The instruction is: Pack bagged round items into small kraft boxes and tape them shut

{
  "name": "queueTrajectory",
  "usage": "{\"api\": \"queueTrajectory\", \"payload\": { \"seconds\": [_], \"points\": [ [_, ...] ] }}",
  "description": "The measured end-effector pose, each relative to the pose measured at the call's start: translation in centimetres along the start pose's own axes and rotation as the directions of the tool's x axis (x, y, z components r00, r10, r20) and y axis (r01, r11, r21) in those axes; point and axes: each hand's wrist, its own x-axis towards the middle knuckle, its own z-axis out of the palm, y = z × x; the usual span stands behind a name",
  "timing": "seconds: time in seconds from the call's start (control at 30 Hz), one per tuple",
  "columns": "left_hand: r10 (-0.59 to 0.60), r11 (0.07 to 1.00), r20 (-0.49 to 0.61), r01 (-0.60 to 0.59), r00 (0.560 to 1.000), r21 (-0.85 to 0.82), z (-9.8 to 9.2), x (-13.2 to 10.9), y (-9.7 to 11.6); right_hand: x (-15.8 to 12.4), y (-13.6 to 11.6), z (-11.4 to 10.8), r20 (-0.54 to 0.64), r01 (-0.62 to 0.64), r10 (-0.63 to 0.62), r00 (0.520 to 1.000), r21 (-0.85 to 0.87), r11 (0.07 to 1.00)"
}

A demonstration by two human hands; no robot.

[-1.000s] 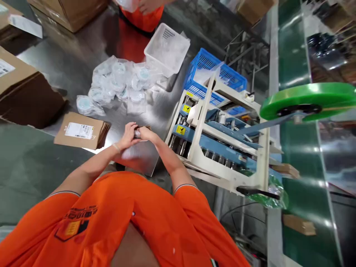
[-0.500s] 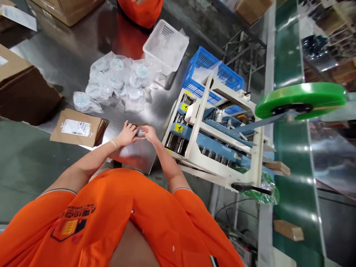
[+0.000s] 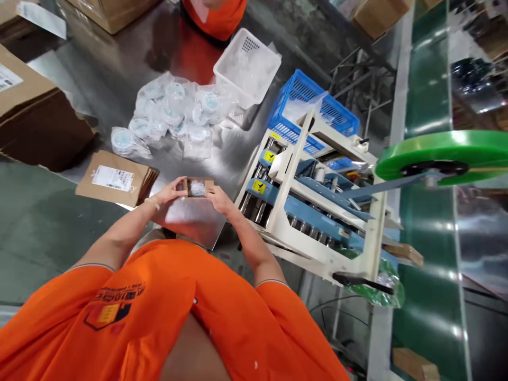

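Note:
A small open cardboard box point(image 3: 193, 194) is held between my two hands over the metal table's front edge. Inside it lies a clear plastic-wrapped item point(image 3: 197, 188), too small to make out fully. My left hand point(image 3: 171, 192) grips the box's left end, and my right hand point(image 3: 218, 199) grips its right end by the flap. To the left rests a stack of flat cardboard boxes point(image 3: 111, 177) with a white label on top. Beyond my hands spreads a pile of clear plastic bags point(image 3: 170, 108) holding round, pale blue-printed items.
A white basket point(image 3: 234, 87) of clear plastic stands behind the pile, near a person in orange point(image 3: 222, 18). Rightward are a roller taping machine point(image 3: 286, 206), a blue crate point(image 3: 278, 114), a green tape roll point(image 3: 444, 148) and a green conveyor point(image 3: 420, 222). Large cartons point(image 3: 35, 106) sit at left.
My hands have moved apart to the ends of the box, so its open top and the wrapped item now show. The view has shifted slightly. A box on the conveyor has moved nearer.

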Motion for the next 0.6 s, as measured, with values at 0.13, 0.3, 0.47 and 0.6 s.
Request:
{"api": "queueTrajectory", "payload": {
  "seconds": [0.13,0.3,0.47,0.6],
  "points": [
    [-0.101,0.992,-0.004,0.101,0.995,-0.081,1.4,1.9,0.4,2.0,0.0,-1.2,-0.089,-0.161,0.166,0.982,0.054,0.985],
    [-0.049,0.994,0.072,0.042,0.996,0.099,-1.6,2.5,1.8,2.6,0.3,-1.7,-0.175,-0.203,0.191,0.966,-0.058,0.977],
    [0.066,0.796,-0.008,-0.048,0.998,0.604,1.1,1.1,3.1,1.1,0.4,0.2,-0.086,-0.140,0.136,0.987,-0.042,0.989],
    [0.087,0.563,-0.015,-0.037,0.996,0.825,4.4,1.0,2.8,0.4,1.3,2.1,-0.198,-0.297,0.303,0.932,0.060,0.953]
  ]
}}
